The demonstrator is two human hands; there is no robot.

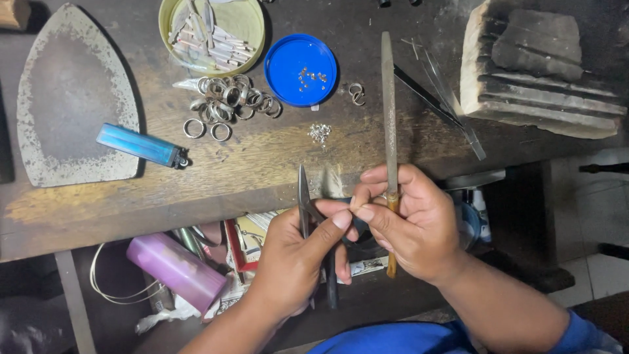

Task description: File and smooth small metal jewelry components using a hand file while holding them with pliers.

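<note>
The left hand (295, 252) is closed around slim pointed metal pliers (304, 196), tips up, at the front edge of the worn wooden desk (262, 164). The right hand (413, 223) grips a long flat steel file with a wooden handle (389, 105) upright, its fingertips meeting the left thumb. A heap of silver rings (229, 101) lies farther back beside a round blue plastic lid (300, 69).

On the desk (275, 157): one blue lighter (141, 145), one blue lid (301, 70), one round tin (211, 27) at the far edge, one flat iron plate (69, 98), one charred block (540, 69). Rings (229, 101) heaped, uncountable. One file (390, 111), one pliers (304, 196).
</note>
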